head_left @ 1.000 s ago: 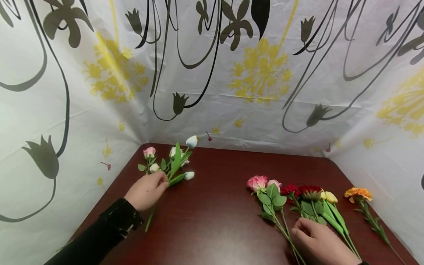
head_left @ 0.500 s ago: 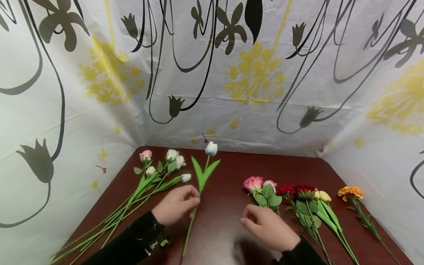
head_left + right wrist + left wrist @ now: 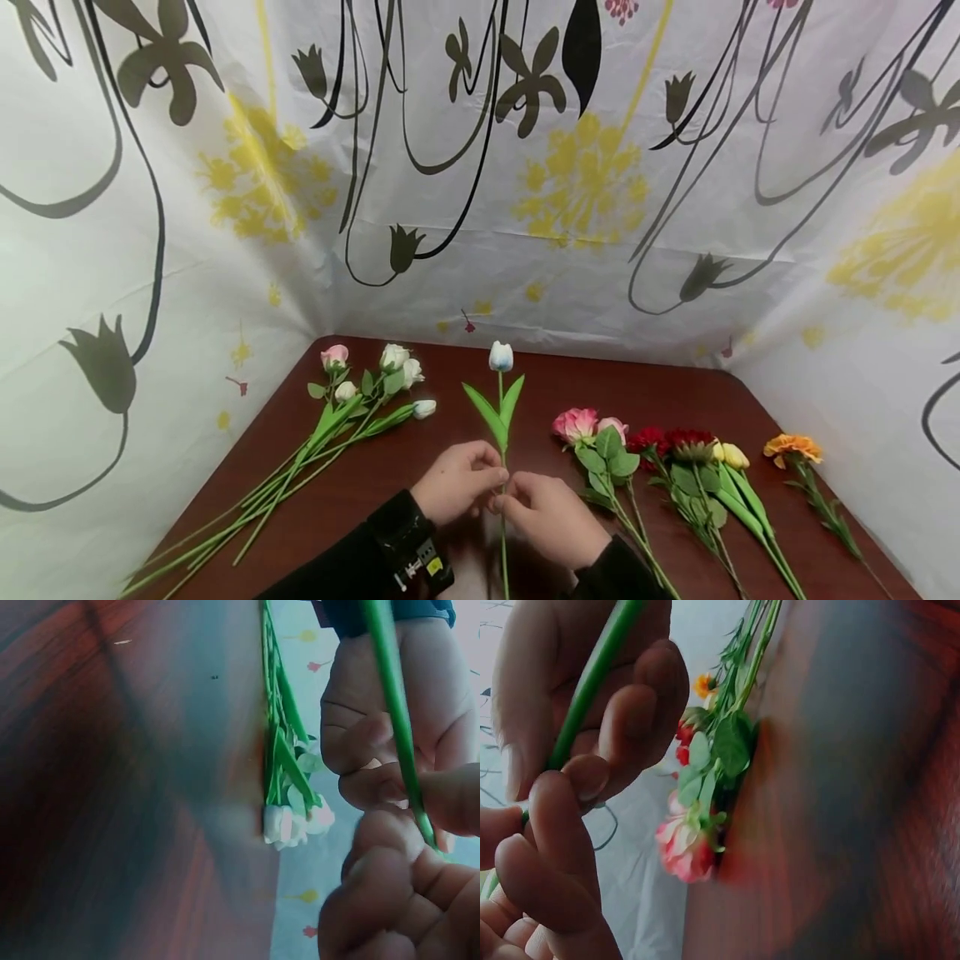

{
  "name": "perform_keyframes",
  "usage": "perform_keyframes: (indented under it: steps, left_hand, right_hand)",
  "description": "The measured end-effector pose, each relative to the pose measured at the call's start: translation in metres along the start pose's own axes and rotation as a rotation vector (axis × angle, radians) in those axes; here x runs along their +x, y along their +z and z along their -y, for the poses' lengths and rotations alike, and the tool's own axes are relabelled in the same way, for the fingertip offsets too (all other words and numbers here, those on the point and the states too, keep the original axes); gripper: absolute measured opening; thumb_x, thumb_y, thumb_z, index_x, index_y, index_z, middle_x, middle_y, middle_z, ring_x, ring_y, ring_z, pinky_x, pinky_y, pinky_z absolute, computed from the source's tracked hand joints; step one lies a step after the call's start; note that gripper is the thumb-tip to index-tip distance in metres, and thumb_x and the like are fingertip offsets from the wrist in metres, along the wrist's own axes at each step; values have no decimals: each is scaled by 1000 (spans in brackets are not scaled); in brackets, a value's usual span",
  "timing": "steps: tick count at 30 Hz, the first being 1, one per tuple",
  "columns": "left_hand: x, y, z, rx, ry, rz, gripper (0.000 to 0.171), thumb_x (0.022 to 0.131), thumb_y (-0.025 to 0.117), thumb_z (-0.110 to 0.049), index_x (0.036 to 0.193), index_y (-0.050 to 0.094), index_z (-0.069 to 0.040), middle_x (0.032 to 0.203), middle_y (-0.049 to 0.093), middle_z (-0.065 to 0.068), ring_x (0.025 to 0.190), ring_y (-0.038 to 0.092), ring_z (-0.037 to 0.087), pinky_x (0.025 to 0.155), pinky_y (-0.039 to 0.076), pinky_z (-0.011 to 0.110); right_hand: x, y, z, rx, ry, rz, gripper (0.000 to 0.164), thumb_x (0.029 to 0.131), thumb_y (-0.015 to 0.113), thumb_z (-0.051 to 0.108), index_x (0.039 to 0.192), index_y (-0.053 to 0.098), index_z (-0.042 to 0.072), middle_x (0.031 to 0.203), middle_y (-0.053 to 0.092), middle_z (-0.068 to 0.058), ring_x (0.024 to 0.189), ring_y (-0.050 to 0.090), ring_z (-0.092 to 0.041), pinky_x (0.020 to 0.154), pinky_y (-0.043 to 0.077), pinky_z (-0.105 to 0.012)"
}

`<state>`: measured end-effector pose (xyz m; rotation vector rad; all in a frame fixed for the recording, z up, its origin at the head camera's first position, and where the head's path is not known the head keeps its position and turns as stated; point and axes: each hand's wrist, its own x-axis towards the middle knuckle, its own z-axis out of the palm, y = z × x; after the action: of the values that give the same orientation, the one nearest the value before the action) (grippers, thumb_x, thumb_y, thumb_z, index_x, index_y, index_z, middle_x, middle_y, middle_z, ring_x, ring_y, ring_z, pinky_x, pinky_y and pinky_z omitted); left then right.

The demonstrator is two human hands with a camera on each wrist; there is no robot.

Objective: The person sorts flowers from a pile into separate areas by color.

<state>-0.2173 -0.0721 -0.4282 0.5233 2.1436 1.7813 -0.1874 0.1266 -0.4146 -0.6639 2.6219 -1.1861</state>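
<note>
A white tulip (image 3: 501, 357) with a bluish base and two green leaves stands upright over the middle of the table. My left hand (image 3: 461, 482) pinches its green stem just below the leaves. Close against it, my right hand (image 3: 555, 518) pinches the same stem slightly lower with thumb and fingers. In the left wrist view the stem (image 3: 592, 682) runs across the right hand down to the left hand's fingertips. From the right wrist, the stem (image 3: 394, 697) passes in front of the left palm to the right hand's fingers.
On the left of the dark red table (image 3: 480, 400) lie white roses (image 3: 393, 357), a pink rose (image 3: 334, 357) and another white tulip (image 3: 423, 409). Pink roses (image 3: 576, 425), red flowers (image 3: 690, 444), yellow tulips (image 3: 731, 455) and an orange flower (image 3: 793, 448) lie right. A patterned curtain (image 3: 450, 192) surrounds the table.
My left hand has lifted the white tulip from the left bunch and brought it to the middle. My right hand has come left from beside the pink roses and taken hold of the stem.
</note>
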Motion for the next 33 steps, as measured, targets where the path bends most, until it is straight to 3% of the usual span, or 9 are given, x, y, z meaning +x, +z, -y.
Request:
perform_keyframes:
  steps: [6, 11, 15, 22, 29, 33]
  left_hand:
    - [2, 15, 9, 0, -42, 32, 7, 100, 64, -15, 97, 65, -9, 73, 70, 5, 58, 63, 14, 48, 43, 26]
    - [2, 19, 12, 92, -51, 19, 5, 98, 65, -14, 98, 67, -10, 76, 70, 6, 56, 61, 14, 48, 43, 26]
    - [0, 9, 12, 166, -43, -18, 7, 96, 66, -17, 98, 68, -11, 80, 70, 8, 62, 65, 19, 51, 45, 28]
    - [-10, -16, 11, 212, -45, -38, 10, 98, 65, -18, 102, 68, -10, 83, 69, 12, 71, 68, 29, 56, 47, 33]
    - [-19, -30, 17, 292, -35, -41, 13, 100, 64, -23, 103, 68, -12, 76, 65, 2, 65, 61, 22, 60, 46, 36]
    - [-24, -37, 18, 333, -35, -36, 14, 100, 63, -26, 104, 68, -14, 77, 63, 0, 64, 56, 19, 63, 44, 37]
  right_hand:
    - [-4, 3, -14, 22, 5, 7, 32, 104, 56, 35, 77, 61, 18, 59, 43, 9, 50, 38, -7, 51, 31, -26]
    - [-6, 0, -32, -86, 33, 15, 34, 103, 56, 26, 71, 50, 18, 60, 38, 9, 51, 34, -8, 54, 29, -27]
    - [-10, -6, -47, -181, 131, 56, 36, 101, 55, 19, 67, 41, 19, 60, 31, 6, 52, 29, -12, 56, 25, -31]
    - [-10, -11, -57, -281, 261, 97, 37, 95, 60, 18, 62, 43, 19, 57, 30, 4, 51, 27, -15, 55, 24, -33]
    - [-14, -4, -62, -363, 372, 88, 41, 93, 64, 23, 60, 42, 18, 57, 27, 3, 51, 25, -17, 56, 24, -35]
    - [-15, -5, -61, -357, 388, 99, 42, 93, 65, 24, 58, 42, 18, 55, 27, 3, 50, 25, -17, 55, 25, -35]
